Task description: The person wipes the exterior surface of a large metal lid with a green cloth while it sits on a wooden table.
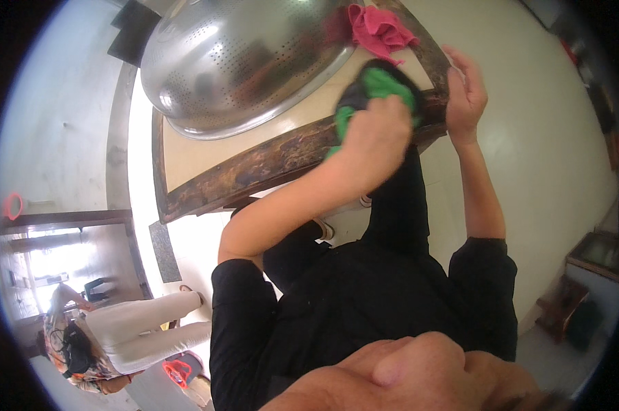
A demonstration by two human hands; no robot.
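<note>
My left hand (379, 136) is closed on a bunched green and black cloth (386, 85), blurred by motion. It presses over the dark wooden frame (268, 162) of a table, near one corner. That table has a cream panel (201, 159) set inside its worn frame. With fingers bent and slightly apart, my right hand (466, 97) rests against the outer edge of the same corner and appears to hold it. A large perforated stainless-steel colander (248, 67) lies upside down on the panel. Beside its rim, close to the corner, sits a crumpled pink cloth (381, 31).
To the left, a person in light trousers (145, 318) stands near a doorway. A red plastic item (178, 371) is on the floor by them. A wooden stool (563, 308) stands at the far right. My legs are close under the table's near edge.
</note>
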